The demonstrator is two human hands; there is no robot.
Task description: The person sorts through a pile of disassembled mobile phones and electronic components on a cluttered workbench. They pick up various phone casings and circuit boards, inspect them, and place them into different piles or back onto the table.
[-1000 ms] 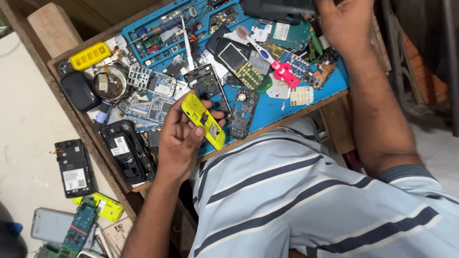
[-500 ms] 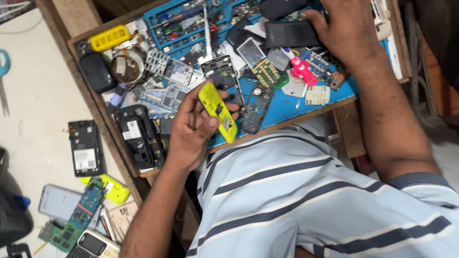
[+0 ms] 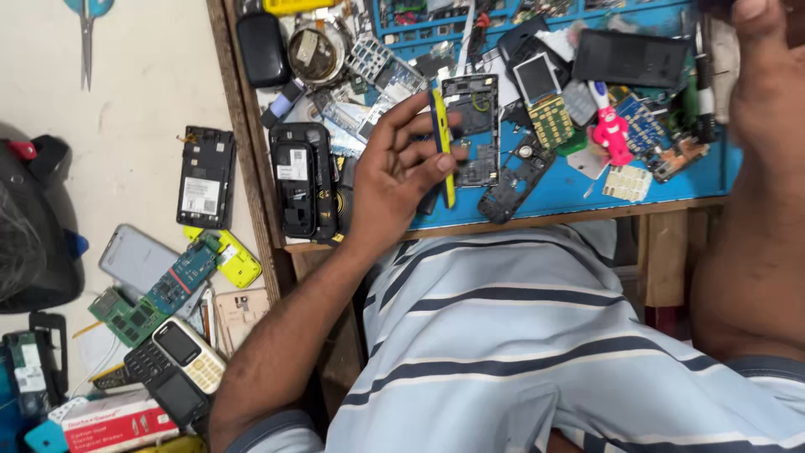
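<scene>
1. Yellow phone cover (image 3: 442,138) sits just above the middle of the frame, edge-on to us, pinched between the thumb and fingers of our left hand (image 3: 401,172) over the blue bench (image 3: 579,189).
2. We seem to hold it on edge so that its thin side can be looked at; it reads as slim, smooth plastic.
3. Just behind it lies a dark phone frame (image 3: 471,126), stripped and boxy, within easy reach.
4. Our right hand (image 3: 767,92) is at the upper right, partly cut off by the frame; we cannot tell whether it grips anything.
5. Circuit boards and keypads litter the bench, while more phones (image 3: 205,176) lie on the floor at left.
</scene>
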